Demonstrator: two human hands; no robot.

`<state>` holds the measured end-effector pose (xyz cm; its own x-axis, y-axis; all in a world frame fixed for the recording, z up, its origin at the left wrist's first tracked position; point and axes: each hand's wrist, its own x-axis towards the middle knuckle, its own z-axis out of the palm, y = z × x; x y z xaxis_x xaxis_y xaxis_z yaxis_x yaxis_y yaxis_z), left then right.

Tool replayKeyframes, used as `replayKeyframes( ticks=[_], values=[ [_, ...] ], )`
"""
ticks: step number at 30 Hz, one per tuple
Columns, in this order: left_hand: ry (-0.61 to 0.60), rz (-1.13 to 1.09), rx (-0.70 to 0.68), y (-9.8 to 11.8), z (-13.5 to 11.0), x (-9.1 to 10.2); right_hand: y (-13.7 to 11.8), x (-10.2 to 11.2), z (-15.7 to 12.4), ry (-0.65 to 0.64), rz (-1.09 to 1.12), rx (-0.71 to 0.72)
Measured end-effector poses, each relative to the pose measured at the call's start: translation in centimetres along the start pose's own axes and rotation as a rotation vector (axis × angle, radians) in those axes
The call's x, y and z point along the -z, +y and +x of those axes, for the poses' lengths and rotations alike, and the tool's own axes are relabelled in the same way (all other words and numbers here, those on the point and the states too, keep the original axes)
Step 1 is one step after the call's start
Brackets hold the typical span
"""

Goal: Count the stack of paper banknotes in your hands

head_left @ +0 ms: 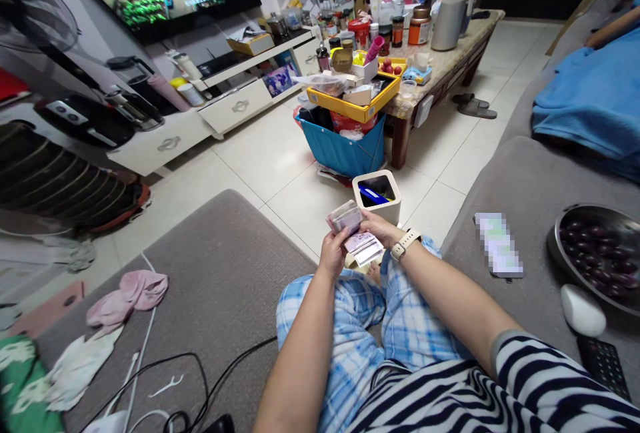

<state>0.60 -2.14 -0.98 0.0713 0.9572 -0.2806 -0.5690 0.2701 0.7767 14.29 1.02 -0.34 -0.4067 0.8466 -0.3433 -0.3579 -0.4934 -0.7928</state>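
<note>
My left hand (334, 253) is closed on a stack of pinkish-purple banknotes (346, 217) held above my knees. My right hand (379, 227), with a cream watch on its wrist, grips the right side of the same stack. Lower, between the two hands, hang more folded banknotes (364, 246) with a white edge. Some fingertips are hidden behind the paper. Just beyond the hands stands a cream bin (395, 194) with a blue wrapper (373, 194) inside.
A blue basket (345, 149) carries a yellow tray (350, 107) beside the cluttered coffee table (487, 29). On the sofa to the right lie a phone (499, 245), a metal bowl (553, 246) of dark grapes, a white mouse-like object (583, 311) and a remote (603, 361). Cables (200, 359) cross the left cushion.
</note>
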Motion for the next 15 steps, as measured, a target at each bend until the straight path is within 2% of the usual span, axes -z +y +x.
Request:
replayKeyframes(
  ticks=[5,9,12,15],
  values=[
    [0.045,0.004,-0.047,-0.4,0.3,0.0,0.7,-0.2,0.2,0.007,-0.072,0.006],
    [0.134,0.013,-0.023,-0.6,0.7,0.5,1.8,-0.4,0.7,0.027,-0.16,0.11],
    [0.189,-0.017,0.019,-0.6,1.0,0.9,2.3,-0.2,1.1,0.083,-0.29,0.172],
    [0.202,-0.052,0.046,-0.6,1.1,1.1,2.2,0.2,1.2,0.191,-0.396,0.237]
  ],
)
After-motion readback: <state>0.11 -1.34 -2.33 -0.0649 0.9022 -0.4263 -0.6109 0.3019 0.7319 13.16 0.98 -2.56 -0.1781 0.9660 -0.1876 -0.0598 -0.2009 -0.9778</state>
